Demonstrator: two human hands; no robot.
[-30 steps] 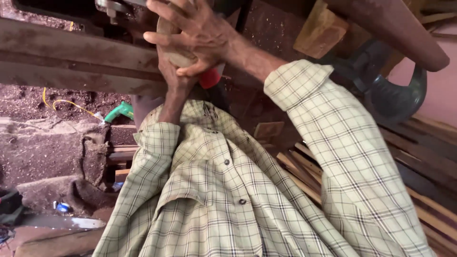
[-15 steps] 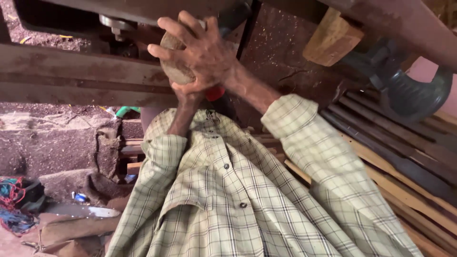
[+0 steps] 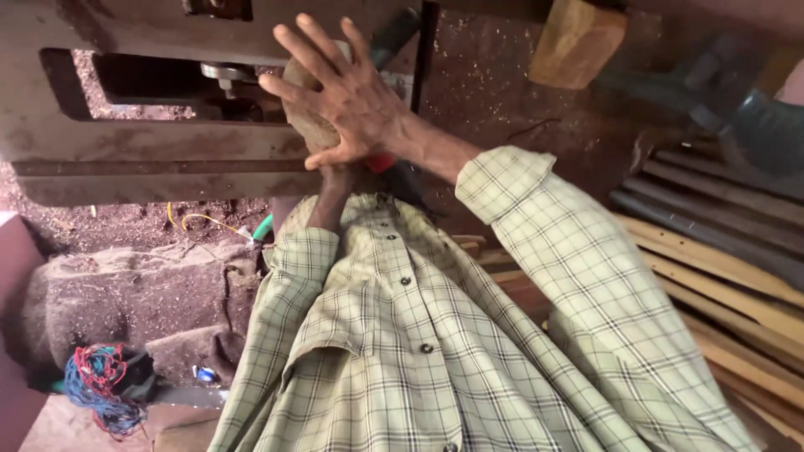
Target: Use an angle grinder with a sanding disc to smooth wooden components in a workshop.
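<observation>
Since half a second ago the right hand (image 3: 352, 109) has spread: its fingers (image 3: 314, 46), then curled over the rounded brown wooden piece (image 3: 306, 117), now fan out with only the palm pressing it. That piece sits against the dusty machine frame (image 3: 151, 151), just under its upper edge. The left hand (image 3: 335, 180) is hidden beneath the right; whether its fingers are clenched I cannot tell, though something red (image 3: 381, 163) shows there. With no grip from above, the piece could slip off the palm, and fingers so near the metal bolt (image 3: 222, 74) might get pinched.
</observation>
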